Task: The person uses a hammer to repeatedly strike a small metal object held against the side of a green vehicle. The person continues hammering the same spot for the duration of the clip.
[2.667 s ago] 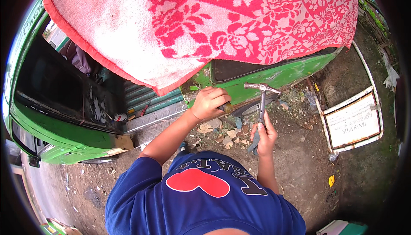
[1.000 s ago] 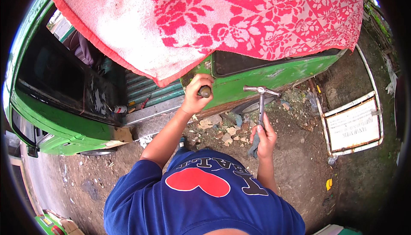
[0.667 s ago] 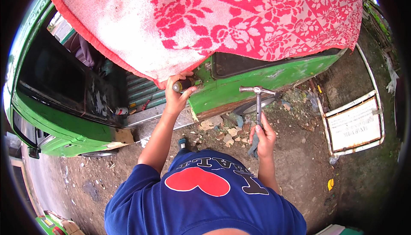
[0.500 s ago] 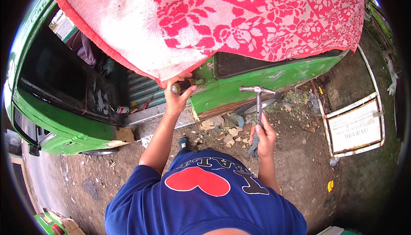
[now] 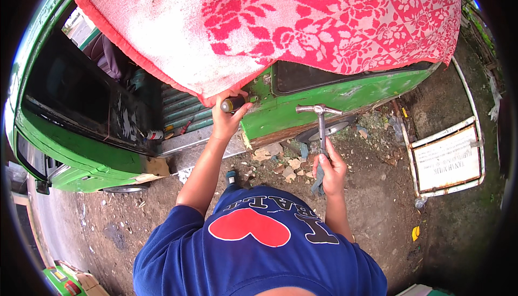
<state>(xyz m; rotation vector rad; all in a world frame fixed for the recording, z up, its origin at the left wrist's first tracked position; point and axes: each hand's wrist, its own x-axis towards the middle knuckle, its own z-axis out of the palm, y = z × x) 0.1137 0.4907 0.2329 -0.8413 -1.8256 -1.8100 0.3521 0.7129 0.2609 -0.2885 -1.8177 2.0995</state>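
My left hand (image 5: 227, 118) grips a dark-handled tool with a translucent end (image 5: 233, 104), probably a screwdriver or chisel, angled against the rusty, chipped green body panel (image 5: 264, 126) beside the door opening. Its tip is too small to make out clearly. Above that hand hangs the hem of a red and white floral blanket (image 5: 334, 21) draped over the vehicle. My right hand (image 5: 330, 172) holds a steel hammer (image 5: 320, 111) upright by its shaft, head just in front of the green side, to the right of the tool, with some grey material at the grip's lower end.
A green vehicle cab (image 5: 86, 156) curves round on the left, with a ribbed floor (image 5: 181, 112) in the opening. A white metal frame with a panel (image 5: 445, 158) lies at right. Broken debris (image 5: 288, 172) covers the ground under the side; another green object (image 5: 62, 282) is at lower left.
My left hand has moved left and up along the panel, turning the tool more sideways. The hammer in my right hand has shifted slightly left and up.
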